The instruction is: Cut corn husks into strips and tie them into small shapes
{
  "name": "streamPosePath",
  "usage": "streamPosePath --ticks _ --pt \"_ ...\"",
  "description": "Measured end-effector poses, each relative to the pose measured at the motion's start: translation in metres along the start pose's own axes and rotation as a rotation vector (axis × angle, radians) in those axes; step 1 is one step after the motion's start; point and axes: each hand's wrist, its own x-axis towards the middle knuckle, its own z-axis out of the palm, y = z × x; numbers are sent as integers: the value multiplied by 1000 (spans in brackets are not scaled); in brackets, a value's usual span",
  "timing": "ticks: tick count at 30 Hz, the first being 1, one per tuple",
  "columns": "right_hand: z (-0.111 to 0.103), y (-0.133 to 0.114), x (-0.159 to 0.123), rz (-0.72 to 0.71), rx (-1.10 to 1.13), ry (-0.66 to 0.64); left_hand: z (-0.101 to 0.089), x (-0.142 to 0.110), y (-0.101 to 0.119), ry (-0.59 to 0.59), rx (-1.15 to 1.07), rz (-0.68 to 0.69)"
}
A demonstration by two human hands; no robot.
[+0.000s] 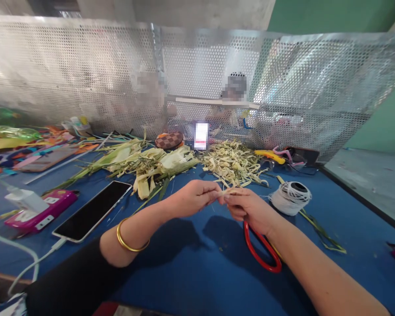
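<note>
Above the middle of the blue table (191, 272), my left hand (199, 197) and my right hand (252, 208) meet fingertip to fingertip. Both pinch a thin pale strip of corn husk (232, 191), largely covered by the fingers. Tucked in my right palm is a pair of scissors with red loop handles (265, 265); the blades are hidden. A spool of white thread (291, 199) stands just right of my right hand. Beyond the hands lies a heap of curled husk strips (233, 162), with whole corn husks (177, 160) to its left.
A black-screened phone (94, 210) on a cable and a magenta power strip (42, 210) lie at left. A checkered pouch (169, 140), a lit phone (201, 135) and a yellow-handled tool (270, 156) sit along the perforated metal screen (197, 57). People are behind it.
</note>
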Motion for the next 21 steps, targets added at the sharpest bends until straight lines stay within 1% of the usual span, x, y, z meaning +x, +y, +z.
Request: streamPosePath --ticks 2,4,6,8,10,12,14,16,18,19,21 --pt "4 5 1 -28 -20 33 1 2 -4 71 -64 -37" --pt "9 7 -1 -106 -165 112 2 5 -9 121 -128 -56" --pt "13 8 -6 -246 -412 203 3 6 -12 155 -197 -81" --pt "17 8 -11 -435 -661 273 3 7 -14 178 -251 -110" --pt "20 9 -16 -622 -834 319 3 7 -14 189 -287 -136" --pt "21 9 -19 -773 -909 356 3 7 -12 182 -295 -151" --pt "22 8 -20 -871 -895 337 4 6 -11 170 -266 -159" --pt "22 6 -19 -876 -809 237 6 6 -11 166 -212 -163" --pt "22 5 -18 -820 -722 143 7 6 -12 186 -147 -159" --pt "22 4 -18 -798 -703 124 7 7 -12 204 -111 -148" --pt "23 4 -19 -805 -727 124 8 7 -13 246 -25 -111"
